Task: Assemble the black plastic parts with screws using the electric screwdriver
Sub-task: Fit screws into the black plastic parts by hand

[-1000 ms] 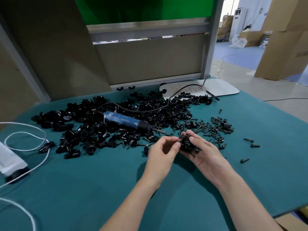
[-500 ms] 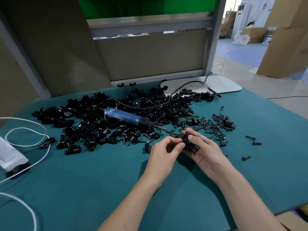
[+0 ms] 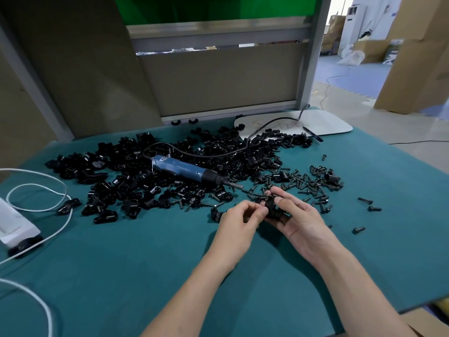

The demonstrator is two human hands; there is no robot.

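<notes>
Both hands meet over the teal table [image 3: 121,276], just in front of the parts. My right hand [image 3: 298,220] grips a small black plastic part [image 3: 272,205] with a screw standing in its top. My left hand [image 3: 239,221] pinches the same part from the left side. A big heap of black plastic parts [image 3: 136,181] covers the middle of the table. On it lies the blue electric screwdriver [image 3: 184,170], bit pointing right toward my hands. Loose black screws [image 3: 308,183] are scattered right of the bit.
A white cable [image 3: 38,205] and a white device [image 3: 14,227] lie at the left edge. A white board [image 3: 323,124] sits at the back right, with the screwdriver's black cord [image 3: 218,154] crossing it. A grey partition stands behind. Stray screws [image 3: 364,203] lie far right.
My hands stay together on the black part, with the fingers shifting slightly around it. The view has tilted a little; the screwdriver and the heaps have not moved.
</notes>
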